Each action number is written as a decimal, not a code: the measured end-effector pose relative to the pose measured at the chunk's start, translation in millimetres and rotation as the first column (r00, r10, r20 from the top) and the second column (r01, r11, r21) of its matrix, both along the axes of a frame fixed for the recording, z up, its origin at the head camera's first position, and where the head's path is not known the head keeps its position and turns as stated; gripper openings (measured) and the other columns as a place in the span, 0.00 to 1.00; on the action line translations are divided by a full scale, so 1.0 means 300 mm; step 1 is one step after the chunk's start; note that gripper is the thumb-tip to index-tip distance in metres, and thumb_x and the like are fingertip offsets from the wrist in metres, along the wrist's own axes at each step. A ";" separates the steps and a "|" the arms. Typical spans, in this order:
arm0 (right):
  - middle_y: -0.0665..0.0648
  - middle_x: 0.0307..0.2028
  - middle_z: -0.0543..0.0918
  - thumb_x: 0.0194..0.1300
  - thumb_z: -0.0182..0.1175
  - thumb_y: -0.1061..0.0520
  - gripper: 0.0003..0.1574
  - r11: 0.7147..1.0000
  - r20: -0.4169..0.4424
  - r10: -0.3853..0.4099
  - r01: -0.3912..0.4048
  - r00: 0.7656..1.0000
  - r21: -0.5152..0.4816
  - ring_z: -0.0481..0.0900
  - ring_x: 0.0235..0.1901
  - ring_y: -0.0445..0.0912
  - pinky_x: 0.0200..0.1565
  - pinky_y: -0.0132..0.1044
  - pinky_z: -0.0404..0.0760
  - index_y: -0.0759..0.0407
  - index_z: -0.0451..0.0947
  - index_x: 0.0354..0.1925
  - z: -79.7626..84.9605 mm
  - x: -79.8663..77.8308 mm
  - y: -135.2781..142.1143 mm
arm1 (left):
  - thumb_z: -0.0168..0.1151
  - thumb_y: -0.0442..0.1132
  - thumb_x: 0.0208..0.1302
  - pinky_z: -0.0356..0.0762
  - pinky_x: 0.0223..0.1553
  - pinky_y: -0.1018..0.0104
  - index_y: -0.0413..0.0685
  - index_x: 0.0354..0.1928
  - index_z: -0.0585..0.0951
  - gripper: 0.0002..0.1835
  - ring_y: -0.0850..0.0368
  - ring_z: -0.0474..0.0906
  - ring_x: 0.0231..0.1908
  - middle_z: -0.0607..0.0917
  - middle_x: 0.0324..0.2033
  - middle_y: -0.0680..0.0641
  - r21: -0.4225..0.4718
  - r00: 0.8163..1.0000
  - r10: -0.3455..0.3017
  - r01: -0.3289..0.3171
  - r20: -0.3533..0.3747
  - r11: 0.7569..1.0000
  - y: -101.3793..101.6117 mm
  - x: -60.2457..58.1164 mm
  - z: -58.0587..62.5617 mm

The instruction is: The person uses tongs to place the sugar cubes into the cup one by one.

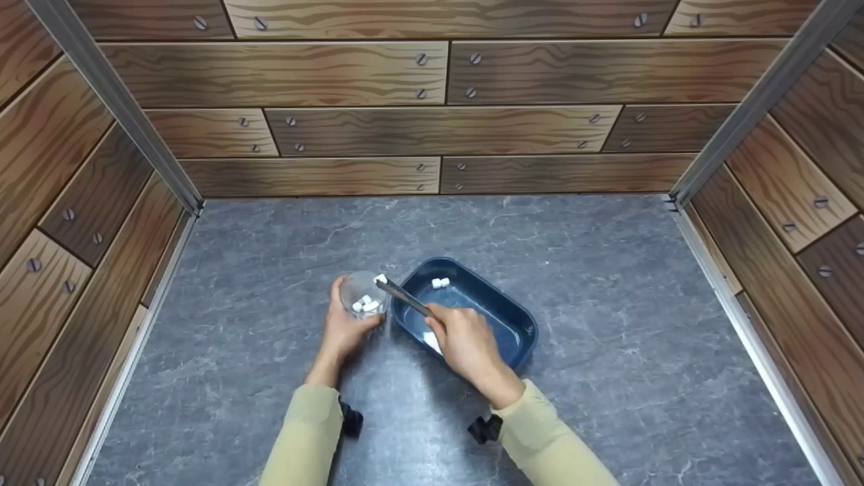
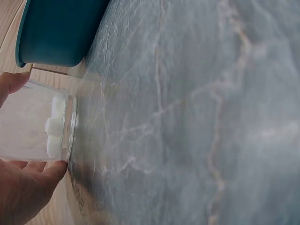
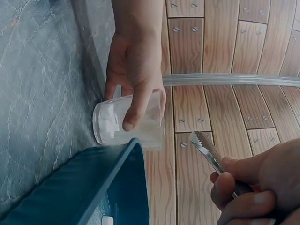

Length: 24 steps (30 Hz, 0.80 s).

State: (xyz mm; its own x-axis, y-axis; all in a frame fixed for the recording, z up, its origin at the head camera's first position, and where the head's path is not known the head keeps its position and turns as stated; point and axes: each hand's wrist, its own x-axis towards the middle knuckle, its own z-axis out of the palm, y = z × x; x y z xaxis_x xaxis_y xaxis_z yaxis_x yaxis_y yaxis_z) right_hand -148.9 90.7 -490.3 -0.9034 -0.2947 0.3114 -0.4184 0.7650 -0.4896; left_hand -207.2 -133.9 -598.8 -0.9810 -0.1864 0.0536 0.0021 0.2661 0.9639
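My left hand [image 1: 345, 331] grips a clear cup [image 2: 23, 119] from the side, thumb and fingers round its wall. Several small white cylindrical pieces, like mini marshmallows [image 2: 54, 126], lie at its bottom. My right hand [image 1: 469, 341] holds metal tongs [image 1: 408, 297] with serrated tips [image 3: 199, 139] above the cup's rim. A white piece [image 1: 381, 278] shows at those tips in the head view; the right wrist view does not show it. Beside the cup stands a dark blue tray [image 1: 523, 317], with two white pieces [image 1: 440, 283] near its far end and more white [image 1: 432, 341] partly behind my right hand.
The grey marbled floor surface [image 1: 270, 256] lies under everything. Wood-patterned walls [image 1: 358, 128] with metal corner rails [image 1: 121, 101] enclose it at the back and both sides. The tray's raised wall [image 3: 112, 173] stands close to the cup.
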 end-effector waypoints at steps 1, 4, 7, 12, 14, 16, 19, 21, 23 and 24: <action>0.49 0.22 0.80 0.66 0.62 0.57 0.09 1.000 -0.007 0.000 0.000 1.000 0.005 0.74 0.19 0.45 0.19 0.39 0.72 0.53 0.85 0.44 -0.002 -0.001 -0.005 | 0.79 0.31 0.36 0.65 0.62 0.46 0.46 0.70 0.59 0.55 0.36 0.68 0.59 0.70 0.62 0.30 -0.002 1.000 0.001 -0.001 -0.002 1.000 0.000 0.000 0.000; 0.48 0.20 0.78 0.67 0.62 0.56 0.08 1.000 -0.016 0.006 -0.006 1.000 0.007 0.73 0.18 0.45 0.18 0.39 0.71 0.53 0.85 0.44 -0.006 -0.004 -0.019 | 0.79 0.30 0.36 0.65 0.61 0.47 0.45 0.69 0.59 0.55 0.37 0.69 0.59 0.71 0.61 0.31 -0.006 1.000 0.002 -0.002 -0.007 1.000 0.001 0.001 0.002; 0.48 0.20 0.78 0.67 0.62 0.55 0.09 1.000 -0.013 0.013 -0.013 1.000 0.001 0.73 0.18 0.45 0.17 0.38 0.69 0.52 0.85 0.44 -0.009 -0.006 -0.035 | 0.79 0.30 0.35 0.65 0.61 0.47 0.46 0.69 0.60 0.55 0.37 0.69 0.59 0.71 0.61 0.31 0.000 1.000 0.002 -0.002 -0.005 1.000 0.002 0.001 0.002; 0.50 0.26 0.83 0.68 0.61 0.53 0.11 1.000 -0.004 0.026 -0.026 1.000 0.003 0.74 0.20 0.44 0.19 0.38 0.71 0.53 0.83 0.47 -0.015 -0.009 -0.052 | 0.79 0.31 0.35 0.64 0.62 0.44 0.48 0.70 0.59 0.56 0.35 0.68 0.60 0.70 0.62 0.29 0.015 1.000 -0.002 0.002 0.012 1.000 0.000 0.002 0.003; 0.50 0.27 0.83 0.69 0.61 0.52 0.12 1.000 0.000 0.026 -0.026 1.000 0.005 0.75 0.21 0.44 0.19 0.38 0.71 0.53 0.83 0.48 -0.016 -0.011 -0.050 | 0.79 0.31 0.35 0.64 0.62 0.44 0.48 0.71 0.59 0.57 0.35 0.68 0.60 0.70 0.63 0.29 0.016 1.000 -0.002 0.002 0.015 1.000 0.000 0.002 0.003; 0.50 0.27 0.83 0.68 0.61 0.52 0.11 1.000 -0.002 0.021 -0.021 1.000 0.002 0.75 0.21 0.45 0.19 0.38 0.71 0.53 0.82 0.47 -0.018 -0.013 -0.044 | 0.79 0.31 0.35 0.64 0.62 0.44 0.48 0.71 0.59 0.57 0.35 0.68 0.60 0.70 0.63 0.30 0.007 1.000 -0.001 0.001 0.015 1.000 0.000 0.001 0.002; 0.50 0.25 0.81 0.68 0.61 0.52 0.10 1.000 -0.011 0.011 -0.011 1.000 -0.001 0.76 0.22 0.46 0.19 0.40 0.71 0.54 0.81 0.44 -0.019 -0.017 -0.026 | 0.79 0.32 0.36 0.65 0.61 0.44 0.47 0.70 0.59 0.56 0.35 0.68 0.60 0.70 0.62 0.30 -0.017 1.000 0.001 -0.001 0.011 1.000 -0.001 0.000 0.002; 0.50 0.24 0.80 0.68 0.62 0.52 0.10 1.000 -0.017 0.002 -0.002 1.000 -0.003 0.75 0.22 0.46 0.19 0.40 0.71 0.55 0.81 0.44 -0.020 -0.020 -0.010 | 0.79 0.32 0.36 0.66 0.60 0.45 0.48 0.70 0.59 0.55 0.35 0.69 0.60 0.71 0.62 0.31 -0.031 1.000 0.002 -0.002 0.012 1.000 -0.002 -0.001 0.001; 0.49 0.23 0.79 0.67 0.62 0.52 0.11 1.000 -0.012 -0.012 0.012 1.000 -0.004 0.73 0.20 0.45 0.19 0.39 0.71 0.55 0.81 0.45 -0.020 -0.023 0.008 | 0.79 0.32 0.36 0.66 0.60 0.45 0.48 0.70 0.59 0.55 0.36 0.69 0.60 0.71 0.62 0.31 -0.037 1.000 0.003 -0.003 0.011 0.999 -0.002 -0.001 0.001; 0.49 0.23 0.79 0.68 0.62 0.52 0.11 1.000 -0.002 -0.019 0.019 1.000 -0.008 0.73 0.20 0.44 0.19 0.38 0.71 0.55 0.81 0.45 -0.020 -0.024 0.017 | 0.79 0.32 0.36 0.66 0.60 0.45 0.48 0.69 0.59 0.55 0.36 0.69 0.60 0.71 0.62 0.31 -0.036 1.000 0.004 -0.004 0.009 0.999 -0.002 -0.001 0.001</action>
State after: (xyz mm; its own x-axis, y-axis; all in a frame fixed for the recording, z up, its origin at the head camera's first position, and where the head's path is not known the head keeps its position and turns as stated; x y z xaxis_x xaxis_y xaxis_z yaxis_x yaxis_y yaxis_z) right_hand -156.2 95.8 -496.2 -0.9081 -0.2752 0.3158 -0.4050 0.7692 -0.4943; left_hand -207.5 -134.3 -598.6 -0.9807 -0.1884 0.0516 -0.0076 0.3007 0.9537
